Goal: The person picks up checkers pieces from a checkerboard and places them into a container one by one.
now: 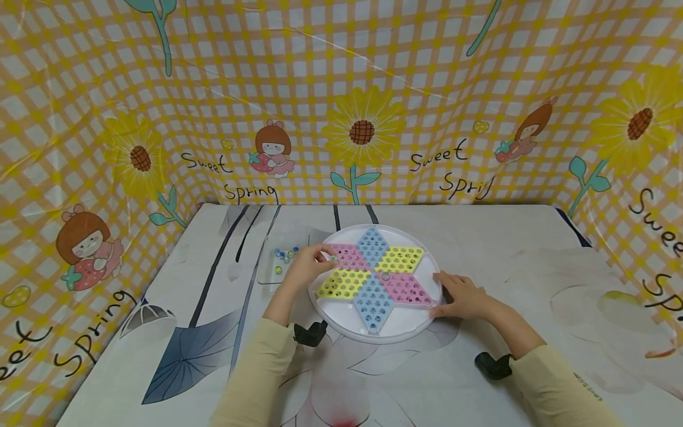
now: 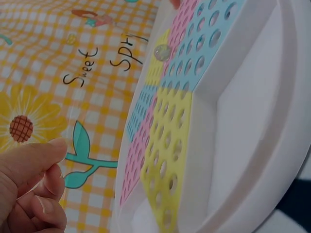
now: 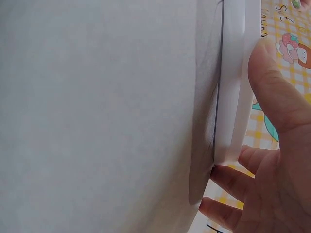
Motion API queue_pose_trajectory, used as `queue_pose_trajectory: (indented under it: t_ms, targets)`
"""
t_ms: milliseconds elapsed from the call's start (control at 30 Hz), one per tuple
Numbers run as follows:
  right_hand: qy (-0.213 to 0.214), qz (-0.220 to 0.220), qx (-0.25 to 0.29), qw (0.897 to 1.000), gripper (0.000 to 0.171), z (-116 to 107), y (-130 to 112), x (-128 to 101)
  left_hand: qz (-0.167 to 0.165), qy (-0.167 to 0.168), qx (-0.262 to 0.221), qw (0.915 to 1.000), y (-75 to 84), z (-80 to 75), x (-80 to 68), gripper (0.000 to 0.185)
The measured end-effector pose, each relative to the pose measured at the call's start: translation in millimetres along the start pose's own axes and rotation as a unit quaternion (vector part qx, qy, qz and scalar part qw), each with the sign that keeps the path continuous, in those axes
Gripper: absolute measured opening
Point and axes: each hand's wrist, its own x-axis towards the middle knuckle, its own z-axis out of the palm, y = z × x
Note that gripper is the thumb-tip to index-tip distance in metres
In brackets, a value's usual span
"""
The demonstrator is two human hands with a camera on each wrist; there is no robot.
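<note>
A round white Chinese checkers board (image 1: 347, 323) carries a six-pointed star of pink, yellow and blue hole panels. Over its left pink panel (image 1: 349, 254), my left hand (image 1: 309, 267) pinches a greenish marble (image 3: 296, 4) between thumb and fingertips. The left wrist view shows that thumb and the curled fingers (image 2: 46, 194), with the marble hidden. My right hand (image 1: 464, 296) rests at the board's right rim, fingers spread; in the right wrist view its thumb (image 3: 277, 87) lies along the white rim (image 3: 233, 97). One clear marble (image 1: 385, 276) sits near the star's centre.
Left of the board, partly behind my left forearm, stands a clear plastic tray (image 1: 265, 277) with several blue and green marbles (image 1: 285, 255). A printed cloth (image 1: 203, 379) covers the table. Yellow checked fabric (image 1: 299, 71) hangs around its back and sides.
</note>
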Motion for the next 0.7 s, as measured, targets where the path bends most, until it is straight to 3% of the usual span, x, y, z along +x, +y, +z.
queue_pose_trajectory:
  t_ms: [400,700]
  targets:
    - [0.006,-0.005,-0.003,1.0,0.094,0.9,2.7,0.3,-0.021,0.039,0.015,0.9989,-12.2,-22.1,-2.7,0.019]
    - [0.004,0.001,0.0,1.0,0.096,2.2,4.2,1.6,-0.008,0.057,0.007,0.9983,-20.1,-35.3,-5.0,0.02]
